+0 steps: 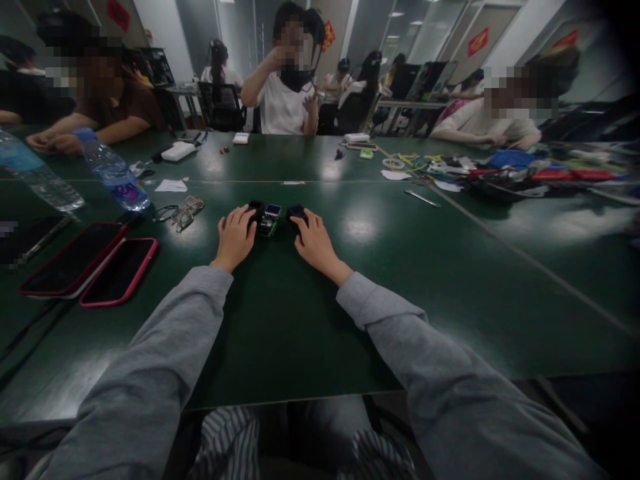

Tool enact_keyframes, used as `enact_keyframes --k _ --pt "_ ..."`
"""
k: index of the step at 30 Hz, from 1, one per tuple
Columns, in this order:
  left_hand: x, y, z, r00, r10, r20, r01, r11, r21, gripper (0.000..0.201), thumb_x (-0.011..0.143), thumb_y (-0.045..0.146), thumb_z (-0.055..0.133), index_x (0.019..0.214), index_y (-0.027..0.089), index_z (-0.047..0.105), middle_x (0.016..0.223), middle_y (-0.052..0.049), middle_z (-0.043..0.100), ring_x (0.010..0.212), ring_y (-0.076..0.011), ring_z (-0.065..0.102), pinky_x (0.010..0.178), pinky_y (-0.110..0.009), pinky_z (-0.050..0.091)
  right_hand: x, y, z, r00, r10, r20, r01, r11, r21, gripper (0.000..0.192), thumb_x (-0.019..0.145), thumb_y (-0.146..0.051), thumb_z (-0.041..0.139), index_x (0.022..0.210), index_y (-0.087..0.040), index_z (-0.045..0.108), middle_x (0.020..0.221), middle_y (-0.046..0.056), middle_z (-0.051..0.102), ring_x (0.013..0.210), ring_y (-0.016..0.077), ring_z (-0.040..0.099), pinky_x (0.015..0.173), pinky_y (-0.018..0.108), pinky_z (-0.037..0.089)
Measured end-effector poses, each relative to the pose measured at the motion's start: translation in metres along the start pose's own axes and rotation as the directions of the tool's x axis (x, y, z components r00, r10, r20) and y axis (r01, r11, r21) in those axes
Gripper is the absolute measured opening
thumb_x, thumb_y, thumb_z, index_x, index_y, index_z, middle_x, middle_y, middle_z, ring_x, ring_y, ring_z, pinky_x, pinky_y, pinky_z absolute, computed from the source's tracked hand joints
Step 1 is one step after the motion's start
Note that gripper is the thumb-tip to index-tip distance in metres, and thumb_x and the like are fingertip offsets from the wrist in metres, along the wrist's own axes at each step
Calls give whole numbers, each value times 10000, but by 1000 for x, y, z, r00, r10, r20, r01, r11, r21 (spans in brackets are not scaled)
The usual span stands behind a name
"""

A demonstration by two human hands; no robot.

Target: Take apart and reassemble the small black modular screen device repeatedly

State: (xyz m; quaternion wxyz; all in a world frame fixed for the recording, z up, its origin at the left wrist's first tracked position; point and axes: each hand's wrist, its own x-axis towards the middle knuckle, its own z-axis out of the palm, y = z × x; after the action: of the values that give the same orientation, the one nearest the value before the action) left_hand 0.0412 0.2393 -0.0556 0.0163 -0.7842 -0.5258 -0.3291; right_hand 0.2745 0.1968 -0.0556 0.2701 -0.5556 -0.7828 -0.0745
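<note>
Both of my hands are near the middle of the green table. My left hand (236,235) has its fingers bent over a small black case part (257,205) and grips it, partly hiding it. Just right of that sits a small green circuit board (270,224) with a little screen (273,210) on it. On the other side, my right hand (316,241) has its fingers and thumb on another small black case part (296,212), holding it against the table. A narrow gap separates this part from the board.
Left are phones in red and pink cases (120,272), glasses (187,212), a water bottle (114,170) and another bottle (37,170). A thin metal tool (423,198) lies right, before a pile of cables (520,172). Several people sit around; one opposite (283,103) raises a hand.
</note>
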Motion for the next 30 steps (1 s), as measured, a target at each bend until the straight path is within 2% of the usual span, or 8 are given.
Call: enact_keyframes --k 4,6,14,23,30 --pt "1 3 -2 986 148 78 -143 987 -68 376 966 178 380 1244 239 625 1433 -62 609 1409 -242 473 1190 -511 306 0 1 1 1000 1 -3 -1 1000 6 536 901 -115 479 1435 -161 478 1513 212 360 1371 392 377 1022 617 487" --pt "1 4 -3 981 172 85 -164 983 -85 373 951 164 393 1220 235 642 1390 -58 644 1405 -236 480 1190 -501 308 0 1 1 1000 -1 -5 1 1000 -1 535 900 -122 486 1434 -151 478 1508 215 363 1368 390 380 1022 607 490" --pt "0 6 -5 978 192 85 -184 978 -95 381 1020 388 385 1257 259 654 1384 -50 651 1404 -254 476 1174 -506 317 2 1 4 1000 6 -3 -6 1000 -30 554 896 -93 434 1447 -43 430 1496 248 388 1377 379 370 1044 560 490" --pt "-1 7 -7 975 200 93 -192 978 -84 385 989 480 462 1247 276 663 1369 -48 657 1401 -266 469 1162 -498 330 2 1 4 1000 22 8 -21 1000 -14 573 885 -99 439 1457 -70 430 1513 240 378 1380 386 365 1056 596 467" --pt "0 11 -9 978 168 124 -162 985 -54 356 979 482 498 1233 294 662 1370 -48 655 1411 -271 454 1163 -503 327 2 2 4 1000 14 -1 -14 1000 -8 575 872 -95 445 1447 -69 441 1506 242 386 1377 388 371 1047 595 478"
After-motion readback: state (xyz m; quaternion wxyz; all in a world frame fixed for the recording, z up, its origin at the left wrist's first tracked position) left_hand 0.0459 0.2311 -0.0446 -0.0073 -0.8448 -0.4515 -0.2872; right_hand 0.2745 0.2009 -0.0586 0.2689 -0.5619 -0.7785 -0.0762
